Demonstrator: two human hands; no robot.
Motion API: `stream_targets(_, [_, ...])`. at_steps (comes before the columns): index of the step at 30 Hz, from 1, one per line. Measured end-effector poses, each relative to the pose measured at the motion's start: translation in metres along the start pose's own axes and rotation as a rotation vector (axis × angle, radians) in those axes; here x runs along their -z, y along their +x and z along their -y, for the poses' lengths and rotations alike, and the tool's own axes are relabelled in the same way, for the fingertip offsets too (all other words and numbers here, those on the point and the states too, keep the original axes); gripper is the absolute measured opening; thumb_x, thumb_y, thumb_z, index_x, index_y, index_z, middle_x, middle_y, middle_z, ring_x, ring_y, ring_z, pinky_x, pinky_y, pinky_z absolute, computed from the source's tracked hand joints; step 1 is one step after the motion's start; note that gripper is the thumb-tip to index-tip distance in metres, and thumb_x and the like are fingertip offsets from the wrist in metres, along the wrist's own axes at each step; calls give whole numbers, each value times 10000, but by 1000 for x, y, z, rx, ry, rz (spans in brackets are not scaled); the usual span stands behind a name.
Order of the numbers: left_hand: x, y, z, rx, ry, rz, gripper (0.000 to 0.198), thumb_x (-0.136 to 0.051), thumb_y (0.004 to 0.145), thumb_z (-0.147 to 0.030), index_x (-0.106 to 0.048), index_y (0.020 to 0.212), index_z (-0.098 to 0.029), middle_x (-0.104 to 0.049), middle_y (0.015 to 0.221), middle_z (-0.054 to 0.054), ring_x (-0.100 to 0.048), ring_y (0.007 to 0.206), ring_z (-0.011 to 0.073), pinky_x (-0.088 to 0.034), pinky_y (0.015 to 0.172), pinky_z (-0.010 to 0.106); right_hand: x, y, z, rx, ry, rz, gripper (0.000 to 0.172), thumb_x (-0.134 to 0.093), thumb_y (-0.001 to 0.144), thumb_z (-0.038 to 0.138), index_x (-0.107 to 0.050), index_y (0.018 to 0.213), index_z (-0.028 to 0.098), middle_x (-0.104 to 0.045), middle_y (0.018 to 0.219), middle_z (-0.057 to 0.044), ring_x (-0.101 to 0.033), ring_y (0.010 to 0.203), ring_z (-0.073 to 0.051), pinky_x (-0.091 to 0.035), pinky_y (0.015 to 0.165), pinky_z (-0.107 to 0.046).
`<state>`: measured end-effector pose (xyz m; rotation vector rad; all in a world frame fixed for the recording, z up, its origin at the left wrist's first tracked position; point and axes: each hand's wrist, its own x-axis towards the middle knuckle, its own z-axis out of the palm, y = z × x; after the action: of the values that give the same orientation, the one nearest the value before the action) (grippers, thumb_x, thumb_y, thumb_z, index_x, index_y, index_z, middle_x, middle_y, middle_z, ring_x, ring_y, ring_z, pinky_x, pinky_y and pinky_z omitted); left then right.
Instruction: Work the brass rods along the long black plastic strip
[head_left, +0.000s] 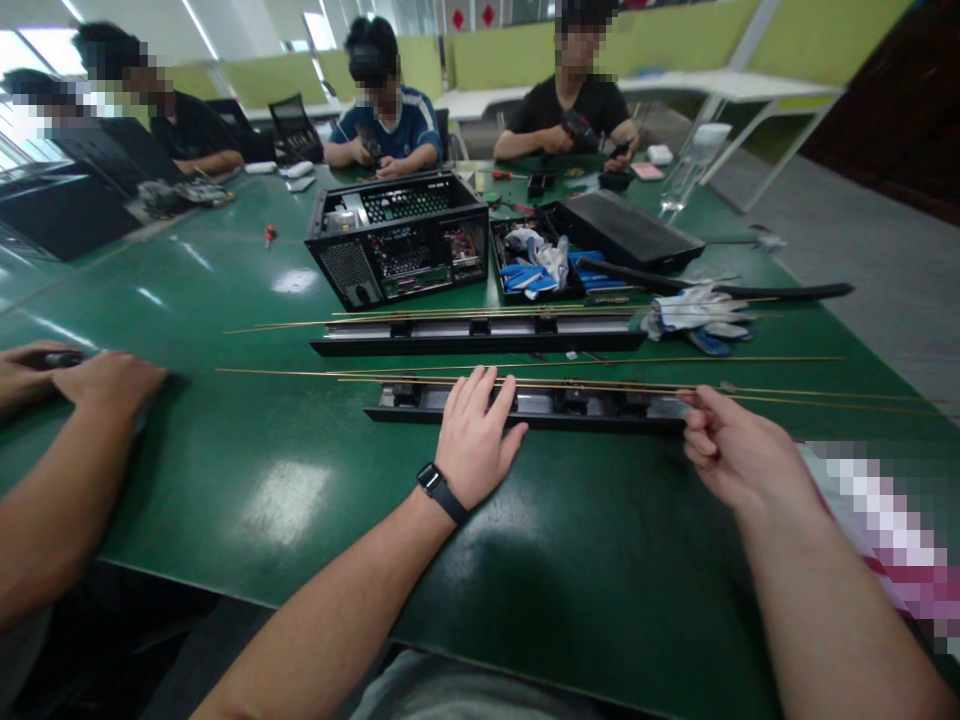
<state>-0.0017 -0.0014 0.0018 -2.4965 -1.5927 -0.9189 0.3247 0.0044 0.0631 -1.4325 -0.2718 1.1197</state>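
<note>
A long black channel bar (577,420) with a pale inner face and several black blocks lies across the table in front of me. Thin brass-coloured rods (615,388) run lengthwise along its top. My left hand (478,435) lies over the bar with fingers stretched out, its fingertips at the rods; a dark watch is on that wrist. At the bar's right end, my right hand (739,450) is closed in a pinch on a thin rod. Behind this stands a second black channel bar (480,347), also with thin rods along it. Another loose rod (765,360) lies between the bars.
On the green table (247,500) are an open computer case (397,245), a black tray (525,293) of gloves, more gloves (701,312), a black tube (780,292) and a clear bottle (694,170). A co-worker's hands (105,385) are at the left. Other people sit opposite.
</note>
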Motion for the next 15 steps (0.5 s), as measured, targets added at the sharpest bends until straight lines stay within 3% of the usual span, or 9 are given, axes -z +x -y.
stream_targets(3, [0,0,0,-7,4,-9,620,-774,1178,-301,-681,1784,-208,-681,1875,235,-595,1816,437,-451,1529,733,-2,-3,-1,5,-1,11,271,-710,1225,160,-777,963,169,-578,644,27,-395,388,-47,-301,349,-138])
stream_targets(8, [1,0,-1,-4,-2,-3,619,-766,1179,-294,-680,1785,-207,-677,1877,243,-591,1819,443,-451,1526,743,-2,-3,-7,35,-28,70,228,-868,1144,197,-766,940,191,-600,654,18,-404,390,-51,-304,343,-138])
stream_targets(15, [1,1,-1,-3,2,-7,629,-775,1176,-297,-676,1792,-221,-688,1870,229,-601,1813,438,-450,1529,738,-2,-2,-6,9,-32,86,209,-868,1131,174,-755,960,214,-582,669,22,-395,403,-47,-313,359,-125])
